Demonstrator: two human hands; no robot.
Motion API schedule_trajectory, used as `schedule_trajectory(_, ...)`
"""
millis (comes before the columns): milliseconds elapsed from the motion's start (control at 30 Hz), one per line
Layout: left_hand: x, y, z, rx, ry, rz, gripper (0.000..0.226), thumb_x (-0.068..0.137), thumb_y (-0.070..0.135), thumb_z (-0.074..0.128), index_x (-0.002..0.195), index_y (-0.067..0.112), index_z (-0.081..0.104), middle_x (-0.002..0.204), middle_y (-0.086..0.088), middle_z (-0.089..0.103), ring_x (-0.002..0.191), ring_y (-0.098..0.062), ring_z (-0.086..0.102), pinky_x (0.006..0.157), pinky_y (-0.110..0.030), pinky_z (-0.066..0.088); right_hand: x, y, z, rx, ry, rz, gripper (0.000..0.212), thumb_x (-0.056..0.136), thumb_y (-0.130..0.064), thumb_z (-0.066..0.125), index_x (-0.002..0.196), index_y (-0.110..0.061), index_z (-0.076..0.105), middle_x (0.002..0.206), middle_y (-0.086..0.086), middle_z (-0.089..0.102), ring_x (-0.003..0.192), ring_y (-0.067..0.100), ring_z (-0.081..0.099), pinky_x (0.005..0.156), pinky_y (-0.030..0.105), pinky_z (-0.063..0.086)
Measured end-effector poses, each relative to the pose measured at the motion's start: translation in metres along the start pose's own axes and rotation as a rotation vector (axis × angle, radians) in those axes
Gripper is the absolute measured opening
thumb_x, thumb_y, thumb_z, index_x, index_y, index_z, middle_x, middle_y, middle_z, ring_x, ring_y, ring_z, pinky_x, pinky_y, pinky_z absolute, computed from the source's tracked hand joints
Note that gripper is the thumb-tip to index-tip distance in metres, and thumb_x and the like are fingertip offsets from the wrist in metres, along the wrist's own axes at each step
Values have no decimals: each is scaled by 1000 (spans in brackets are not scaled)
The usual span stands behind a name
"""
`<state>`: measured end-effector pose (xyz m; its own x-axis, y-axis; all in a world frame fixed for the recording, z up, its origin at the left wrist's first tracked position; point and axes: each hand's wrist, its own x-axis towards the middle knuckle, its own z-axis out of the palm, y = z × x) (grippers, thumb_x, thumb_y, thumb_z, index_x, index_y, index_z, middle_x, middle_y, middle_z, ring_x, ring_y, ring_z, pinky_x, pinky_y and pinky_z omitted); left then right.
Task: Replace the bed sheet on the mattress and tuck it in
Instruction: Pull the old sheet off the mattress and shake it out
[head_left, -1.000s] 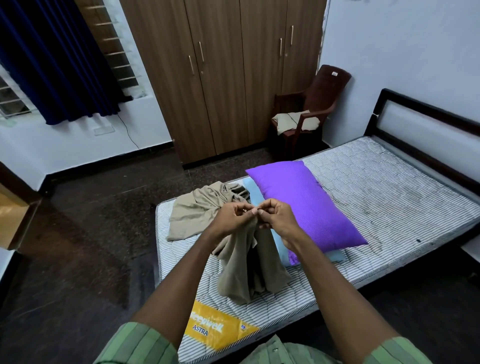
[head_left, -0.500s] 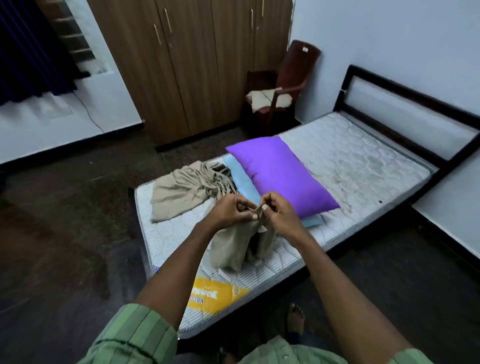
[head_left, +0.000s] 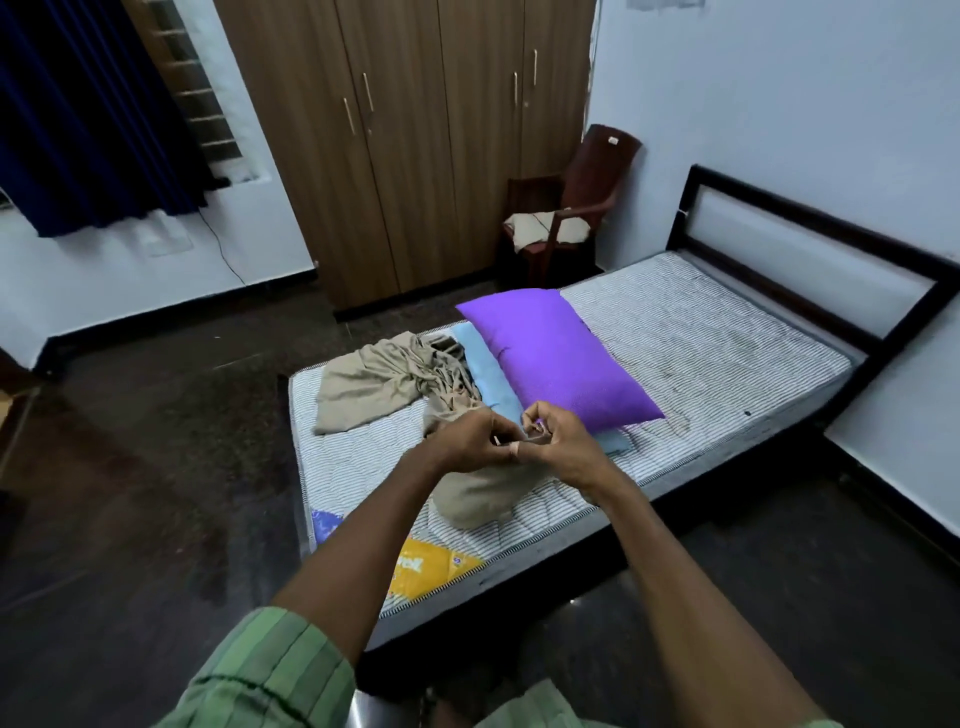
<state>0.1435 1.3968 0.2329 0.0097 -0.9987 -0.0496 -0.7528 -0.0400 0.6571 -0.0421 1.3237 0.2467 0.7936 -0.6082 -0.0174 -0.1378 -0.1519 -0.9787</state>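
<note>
A beige bed sheet (head_left: 384, 379) lies crumpled across the near end of the bare striped mattress (head_left: 701, 343). Part of it is lifted above the mattress and hangs in a bunch below my hands. My left hand (head_left: 467, 441) and my right hand (head_left: 558, 441) are close together, fingers curled, each pinching the sheet's edge. A purple pillow (head_left: 556, 358) rests on a light blue pillow (head_left: 488, 374) just behind my hands. The black bed frame's headboard (head_left: 810, 270) stands at the far right.
A brown plastic chair (head_left: 587, 197) with a folded cloth on its seat stands beside the wooden wardrobe (head_left: 415, 145). A dark blue curtain (head_left: 88, 119) hangs at the left window. Dark floor surrounds the bed on the left and near side.
My hands stay together on the sheet's edge, working along it. The hanging bunch has risen a little. The view has swung and pulled back from the bed.
</note>
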Motion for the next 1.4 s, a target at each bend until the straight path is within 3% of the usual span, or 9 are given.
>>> schedule_trajectory(133,-16,63,57,-52,-169,-76,9,93,25,76,86,22,72,64,15,54,58,2,43,57,-17,34,-82,6,-40,212,-100,86,34,84,12,73,84,-14,52,64,-6,53,57,6,52,53,17,44)
schedule_trajectory(367,-72,129,163,-107,-329,-143,56,93,45,71,61,5,49,57,0,37,54,-14,33,55,-33,27,-224,18,-127,354,-341,360,29,76,-6,82,89,-17,59,77,3,57,62,8,52,54,18,46)
schedule_trajectory(500,-78,179,172,-167,136,-40,26,93,31,74,72,16,74,59,7,59,54,-4,43,52,-30,35,-265,12,-157,128,-142,388,43,67,-18,94,99,-11,66,79,11,61,61,12,56,53,21,48)
schedule_trajectory(633,-83,208,167,-24,590,24,9,90,23,74,84,17,76,72,5,70,60,-12,59,61,-33,51,-257,-1,-141,-232,109,153,57,68,-29,97,118,-23,71,66,-7,54,52,3,44,55,22,39)
schedule_trajectory(733,-96,209,155,2,657,35,4,90,21,72,87,21,74,75,6,71,62,-11,60,62,-30,50,-234,-12,-110,-442,171,-50,18,78,-31,89,92,-24,80,64,-18,67,58,-6,60,63,23,52)
schedule_trajectory(833,-113,200,136,-12,654,-9,3,92,28,69,89,28,69,74,10,68,63,-9,59,62,-30,48,-209,-20,-81,-449,255,-131,4,83,-29,79,85,-26,80,69,-8,71,67,12,69,69,42,58)
schedule_trajectory(1067,-138,147,109,-141,419,-120,36,87,46,73,117,29,62,102,4,73,94,-17,72,84,-44,58,-164,-48,-30,-339,195,-346,16,90,-7,72,95,-23,75,92,-9,62,86,7,62,80,27,52)
schedule_trajectory(1300,-137,98,75,-146,224,-247,42,76,54,79,101,22,69,97,3,74,86,-12,66,83,-41,55,-119,-62,-3,-250,196,-336,25,98,-12,65,87,-34,68,76,-17,66,72,-2,59,69,26,52)
schedule_trajectory(1400,-131,73,54,-54,383,-348,59,59,70,79,89,21,70,85,3,71,83,-18,67,74,-38,53,-100,-65,-1,-341,295,-376,12,98,-15,65,95,-24,73,82,-15,69,80,5,65,72,21,48)
